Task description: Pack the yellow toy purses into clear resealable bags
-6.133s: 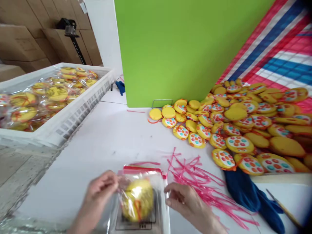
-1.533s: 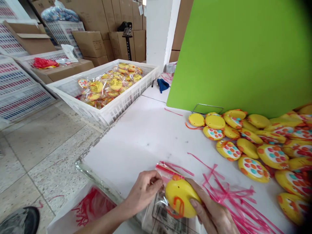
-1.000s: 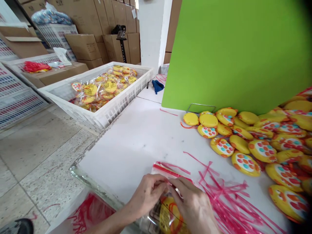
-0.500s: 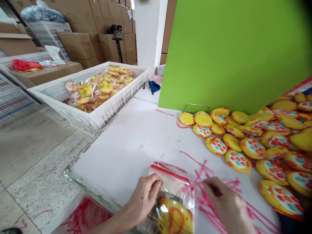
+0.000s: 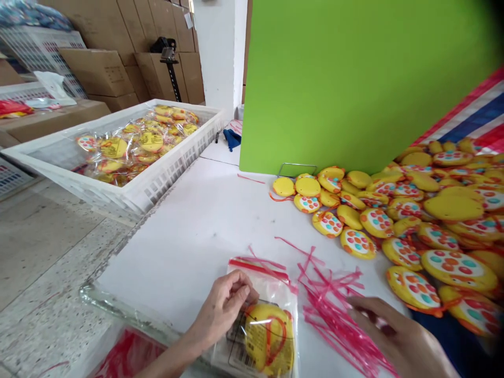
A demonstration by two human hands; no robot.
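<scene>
A clear zip bag (image 5: 232,346) with a red top strip lies on the white table at the lower middle. Inside it is a yellow rounded toy (image 5: 258,336) with an orange cord loop and a printed label. My left hand (image 5: 228,302) pinches the bag near its upper left side, fingers closed. To the right of the bag lies a loose heap of pink plastic strips (image 5: 334,302). My right hand (image 5: 397,331), slightly blurred, hovers at the heap's right side with thumb and fingers apart and nothing visible between them.
Many yellow toys with dotted white faces (image 5: 378,223) spread over the right side. Behind them stands a green board (image 5: 334,84). A white crate (image 5: 134,197) of bagged toys is at the left, and the table edge (image 5: 118,310) runs along the near left.
My right hand has moved right, away from the bag's top, and its hold on the pink strips there has ended. My left hand stays on the bag. The view has turned right.
</scene>
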